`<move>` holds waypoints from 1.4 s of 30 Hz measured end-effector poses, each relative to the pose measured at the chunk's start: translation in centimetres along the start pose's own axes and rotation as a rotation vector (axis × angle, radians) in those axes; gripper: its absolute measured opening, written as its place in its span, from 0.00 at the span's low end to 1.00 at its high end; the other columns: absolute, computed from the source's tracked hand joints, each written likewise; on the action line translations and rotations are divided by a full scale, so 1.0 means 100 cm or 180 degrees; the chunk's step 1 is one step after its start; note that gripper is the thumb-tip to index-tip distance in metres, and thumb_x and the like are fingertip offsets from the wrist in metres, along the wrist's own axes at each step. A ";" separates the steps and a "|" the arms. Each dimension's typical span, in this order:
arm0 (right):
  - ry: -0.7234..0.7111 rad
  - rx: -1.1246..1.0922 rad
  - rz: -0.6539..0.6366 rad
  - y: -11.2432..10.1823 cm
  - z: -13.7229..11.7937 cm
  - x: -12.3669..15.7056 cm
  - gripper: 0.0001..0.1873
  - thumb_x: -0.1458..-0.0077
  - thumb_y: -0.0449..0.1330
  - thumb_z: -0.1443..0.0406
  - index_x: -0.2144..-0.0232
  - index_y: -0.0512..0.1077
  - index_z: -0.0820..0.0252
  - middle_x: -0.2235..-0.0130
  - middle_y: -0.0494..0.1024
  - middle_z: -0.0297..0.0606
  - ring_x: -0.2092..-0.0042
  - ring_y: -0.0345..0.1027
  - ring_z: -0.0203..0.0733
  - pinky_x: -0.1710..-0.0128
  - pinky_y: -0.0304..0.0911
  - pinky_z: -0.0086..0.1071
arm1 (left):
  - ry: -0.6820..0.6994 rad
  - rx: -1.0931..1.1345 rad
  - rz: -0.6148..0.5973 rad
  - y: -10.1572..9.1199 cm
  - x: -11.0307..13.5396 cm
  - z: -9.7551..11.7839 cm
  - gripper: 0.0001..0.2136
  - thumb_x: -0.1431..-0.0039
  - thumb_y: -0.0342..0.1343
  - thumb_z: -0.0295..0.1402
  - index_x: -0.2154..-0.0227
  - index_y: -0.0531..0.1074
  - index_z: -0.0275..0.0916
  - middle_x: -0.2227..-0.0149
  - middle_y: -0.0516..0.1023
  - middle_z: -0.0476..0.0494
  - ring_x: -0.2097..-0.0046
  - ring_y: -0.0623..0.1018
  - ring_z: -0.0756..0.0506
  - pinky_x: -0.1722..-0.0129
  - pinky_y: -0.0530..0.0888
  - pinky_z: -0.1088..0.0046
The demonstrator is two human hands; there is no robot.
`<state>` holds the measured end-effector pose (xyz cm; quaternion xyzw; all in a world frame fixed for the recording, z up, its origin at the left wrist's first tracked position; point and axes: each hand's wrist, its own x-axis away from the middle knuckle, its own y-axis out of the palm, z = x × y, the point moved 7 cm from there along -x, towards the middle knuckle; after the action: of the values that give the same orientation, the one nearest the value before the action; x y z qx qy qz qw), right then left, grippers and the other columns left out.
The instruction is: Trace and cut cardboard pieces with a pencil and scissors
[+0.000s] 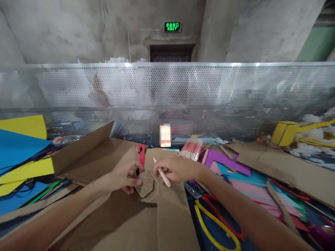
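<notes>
My left hand (125,179) pinches the left edge of a small folded piece of brown cardboard (147,184) that lies on a large brown cardboard sheet (125,216). My right hand (176,168) is closed around a light wooden pencil (162,173), its tip pointing up and left, and the fingers rest just above the small piece. A red and black tool (141,156) stands up behind my left thumb.
A perforated metal screen (167,97) runs across the back. Yellow and blue sheets (21,146) are stacked at left. Red and yellow scissors (214,219), pink and purple paper scraps (227,164), a bundle of sticks (192,149) and a yellow box (284,132) lie at right.
</notes>
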<state>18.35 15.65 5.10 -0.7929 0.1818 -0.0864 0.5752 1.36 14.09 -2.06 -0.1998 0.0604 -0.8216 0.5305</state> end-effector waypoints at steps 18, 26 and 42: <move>0.0129 0.0431 -0.0193 -0.009 -0.007 0.005 0.12 0.43 0.53 0.73 0.62 0.73 0.57 0.66 0.78 0.32 0.67 0.66 0.35 0.68 0.51 0.28 | 0.0083 -0.3153 0.1343 -0.071 0.015 0.003 0.19 0.45 0.48 0.37 0.49 0.63 0.44 0.65 0.78 0.45 0.66 0.77 0.40 0.67 0.66 0.67; 0.0561 0.1118 -0.0320 -0.016 0.019 0.021 0.11 0.43 0.53 0.70 0.63 0.74 0.55 0.65 0.78 0.37 0.63 0.69 0.41 0.71 0.49 0.29 | 0.0593 -0.3241 0.1305 -0.033 0.024 0.037 0.13 0.40 0.46 0.35 0.54 0.67 0.44 0.66 0.79 0.45 0.65 0.79 0.41 0.66 0.68 0.67; 0.1682 0.0628 -0.1698 -0.004 0.058 0.058 0.20 0.61 0.56 0.75 0.66 0.81 0.58 0.67 0.82 0.38 0.67 0.73 0.44 0.73 0.60 0.29 | 0.0444 0.0007 0.0152 0.019 0.007 0.008 0.20 0.45 0.57 0.48 0.56 0.59 0.45 0.66 0.67 0.53 0.69 0.74 0.51 0.67 0.77 0.71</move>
<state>25.78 18.62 3.16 -0.7036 0.1019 -0.4514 0.5394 3.04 12.75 -1.77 -0.1400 0.1010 -0.8207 0.5447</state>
